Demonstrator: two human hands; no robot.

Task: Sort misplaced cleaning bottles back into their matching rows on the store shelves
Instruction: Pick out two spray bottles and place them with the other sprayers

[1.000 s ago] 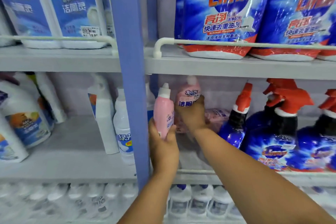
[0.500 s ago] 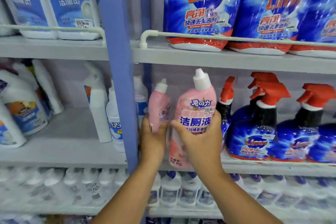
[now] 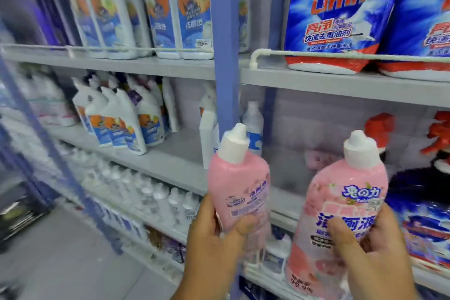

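Both hands are full, left hand (image 3: pixel 214 246) wrapped low round one pink bottle (image 3: pixel 239 192), right hand (image 3: pixel 365 258) round the bigger pink bottle (image 3: pixel 341 221), so either could slip out top-heavy above the fingers.

Grey shelves (image 3: pixel 341 85) run between blue uprights (image 3: pixel 225 56). On the top shelf, tall white bottles (image 3: pixel 192 14) stand left of the upright and blue Limn pouches (image 3: pixel 338 19) right of it, behind white rails (image 3: pixel 316 53). The middle shelf (image 3: pixel 175 153) carries angled-neck white bottles (image 3: pixel 126 122) at left, a white bottle (image 3: pixel 253 122) near the upright, and red-trigger sprayers (image 3: pixel 438 134) far right. White-capped bottles (image 3: pixel 155 200) fill the lower shelf.
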